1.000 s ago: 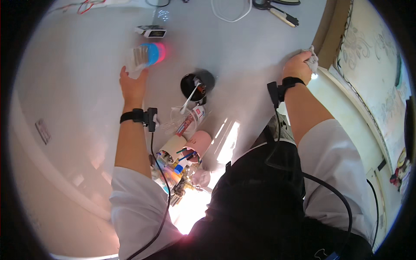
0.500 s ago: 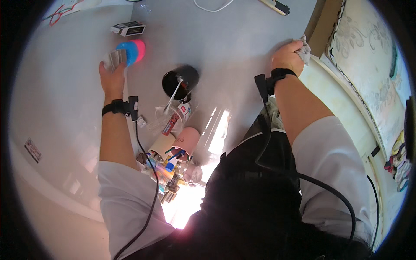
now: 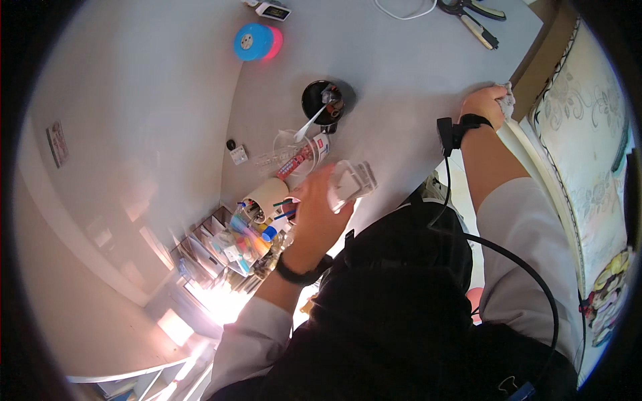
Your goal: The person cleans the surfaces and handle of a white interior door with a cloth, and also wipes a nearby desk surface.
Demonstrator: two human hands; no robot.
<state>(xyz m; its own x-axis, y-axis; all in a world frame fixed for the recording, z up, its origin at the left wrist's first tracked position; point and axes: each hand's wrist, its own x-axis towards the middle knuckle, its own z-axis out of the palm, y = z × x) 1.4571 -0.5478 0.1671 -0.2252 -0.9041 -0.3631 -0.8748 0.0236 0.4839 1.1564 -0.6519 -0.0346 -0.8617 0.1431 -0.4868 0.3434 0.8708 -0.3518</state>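
In front of my body, at the near edge of the grey table point(image 3: 401, 87), my left hand point(image 3: 319, 206) is closed on a clear plastic box point(image 3: 352, 185). The box is somewhat blurred, and I cannot make out what is inside it. Beside that hand stand a cream cup point(image 3: 266, 196) and a pink cup partly hidden by my fingers, both with pens. At the table's right edge my right hand point(image 3: 483, 105) grips a crumpled whitish cloth point(image 3: 506, 101). A black mug point(image 3: 314, 100) with a pale-handled spoon point(image 3: 311, 123) stands between the hands, farther off.
A round blue and pink object point(image 3: 253, 42) lies at the far left. A black-and-cream two-handled tool point(image 3: 478, 27) and a white cable point(image 3: 404, 16) lie at the back. Near the mug is a clear plastic cup point(image 3: 286, 142). Patterned bedding point(image 3: 575, 127) borders the table on the right.
My left hand has come back from beside the blue and pink object to the near edge, the clear box still in it. My right hand stays at the right edge. The view has shifted.
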